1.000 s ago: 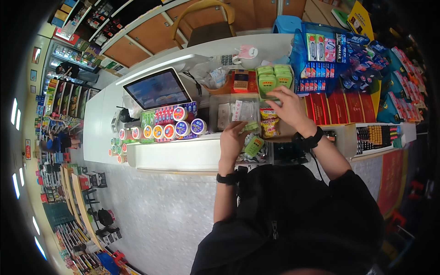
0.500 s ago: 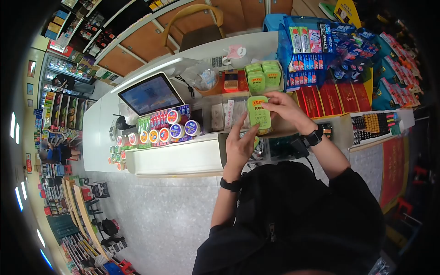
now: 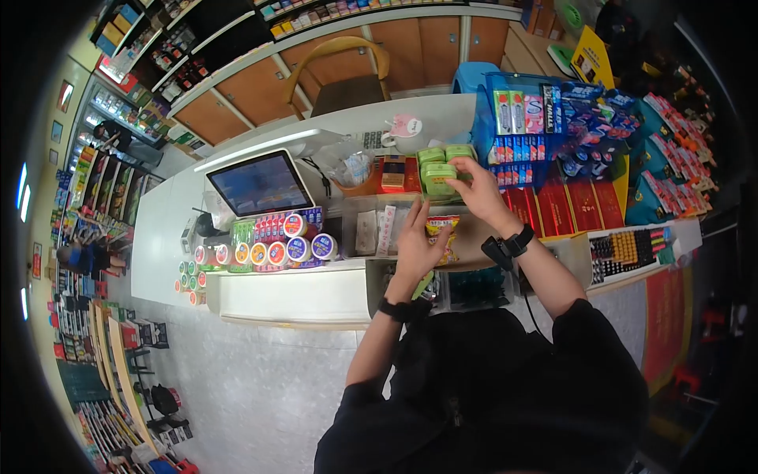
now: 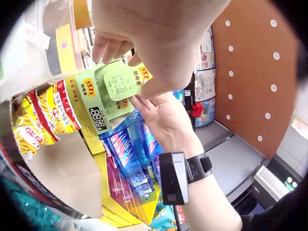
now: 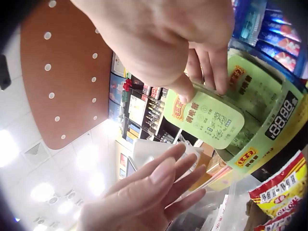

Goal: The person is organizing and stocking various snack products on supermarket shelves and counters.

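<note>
My right hand [image 3: 482, 197] pinches a light green tin [image 5: 204, 118] with red and yellow labelling between thumb and fingers. It holds the tin at the mouth of a green display carton [image 4: 87, 91], where several matching tins [image 5: 252, 84] sit. My left hand [image 3: 422, 241] is nearer to me, fingers extended and holding nothing, above bags of yellow snacks [image 3: 444, 229]. In the right wrist view the left fingers [image 5: 166, 178] point toward the held tin, apart from it. Part of another green object [image 3: 425, 284] shows in a bin under my left wrist.
A blue sweets rack [image 3: 513, 130] stands right of the carton, with red boxes [image 3: 545, 209] in front. To the left are a clear bin [image 3: 351, 229] of small packets, stacked round tubs [image 3: 276, 253] and a screen [image 3: 259, 182]. Behind stands an orange-brown pot [image 3: 351, 188].
The green tin was between both hands over the bins half a second ago. My right hand has carried it back to the carton; my left hand has let go.
</note>
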Demonstrator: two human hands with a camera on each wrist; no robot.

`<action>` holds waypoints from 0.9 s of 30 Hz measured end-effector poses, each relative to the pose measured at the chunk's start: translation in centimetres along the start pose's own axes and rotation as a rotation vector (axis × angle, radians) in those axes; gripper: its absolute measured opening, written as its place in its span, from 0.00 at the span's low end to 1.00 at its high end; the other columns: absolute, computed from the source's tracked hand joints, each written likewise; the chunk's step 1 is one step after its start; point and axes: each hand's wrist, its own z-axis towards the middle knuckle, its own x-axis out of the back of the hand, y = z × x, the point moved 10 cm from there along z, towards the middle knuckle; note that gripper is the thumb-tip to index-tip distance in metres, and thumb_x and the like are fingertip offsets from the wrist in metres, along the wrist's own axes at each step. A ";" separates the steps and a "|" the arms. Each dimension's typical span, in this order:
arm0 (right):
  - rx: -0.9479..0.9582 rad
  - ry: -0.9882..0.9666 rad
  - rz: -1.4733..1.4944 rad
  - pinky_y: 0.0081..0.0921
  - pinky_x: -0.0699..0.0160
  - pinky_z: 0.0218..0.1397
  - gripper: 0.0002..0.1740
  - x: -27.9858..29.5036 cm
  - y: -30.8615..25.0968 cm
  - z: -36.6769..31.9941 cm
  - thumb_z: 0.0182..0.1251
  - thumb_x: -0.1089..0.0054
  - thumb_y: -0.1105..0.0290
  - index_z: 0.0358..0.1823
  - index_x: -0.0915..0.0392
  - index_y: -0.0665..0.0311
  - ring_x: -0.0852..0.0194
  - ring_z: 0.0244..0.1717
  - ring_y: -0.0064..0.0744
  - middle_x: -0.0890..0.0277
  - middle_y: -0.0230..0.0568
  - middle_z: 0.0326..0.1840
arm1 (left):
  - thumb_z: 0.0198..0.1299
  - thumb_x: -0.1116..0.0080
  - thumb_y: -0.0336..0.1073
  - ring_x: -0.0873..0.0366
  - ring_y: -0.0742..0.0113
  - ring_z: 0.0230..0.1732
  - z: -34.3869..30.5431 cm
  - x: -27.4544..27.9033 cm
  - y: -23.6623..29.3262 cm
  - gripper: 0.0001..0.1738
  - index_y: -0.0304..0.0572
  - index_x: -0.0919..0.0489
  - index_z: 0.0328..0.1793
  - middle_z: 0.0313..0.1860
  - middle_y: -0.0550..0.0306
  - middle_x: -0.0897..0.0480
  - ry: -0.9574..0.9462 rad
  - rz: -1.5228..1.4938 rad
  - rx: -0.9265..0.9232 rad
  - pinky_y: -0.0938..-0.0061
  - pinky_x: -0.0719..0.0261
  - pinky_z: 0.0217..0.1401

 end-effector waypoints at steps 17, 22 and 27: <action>0.028 0.152 -0.119 0.30 0.16 0.49 0.18 0.4 0.8 -2.9 0.65 0.34 0.75 0.57 0.20 0.64 0.15 0.47 0.40 0.18 0.45 0.48 | 0.59 0.30 0.38 0.14 0.56 0.30 -4.9 2.2 -2.9 0.12 0.34 0.14 0.35 0.32 0.47 0.14 -0.002 -0.262 0.248 0.69 0.18 0.37; -0.004 0.111 -0.096 0.27 0.16 0.44 0.15 -0.4 0.9 -6.6 0.66 0.33 0.73 0.53 0.18 0.64 0.14 0.43 0.34 0.17 0.43 0.46 | 0.60 0.30 0.42 0.12 0.60 0.39 -13.8 0.7 -9.8 0.16 0.32 0.13 0.41 0.41 0.44 0.12 -0.189 -0.137 0.567 0.70 0.16 0.42; -0.127 -0.005 -0.047 0.23 0.18 0.40 0.12 -2.7 2.9 -10.0 0.67 0.33 0.71 0.50 0.17 0.66 0.14 0.39 0.28 0.13 0.40 0.39 | 0.56 0.30 0.47 0.19 0.37 0.54 -16.9 -1.8 -14.0 0.28 0.34 0.20 0.57 0.56 0.33 0.19 -0.205 0.312 0.475 0.53 0.19 0.55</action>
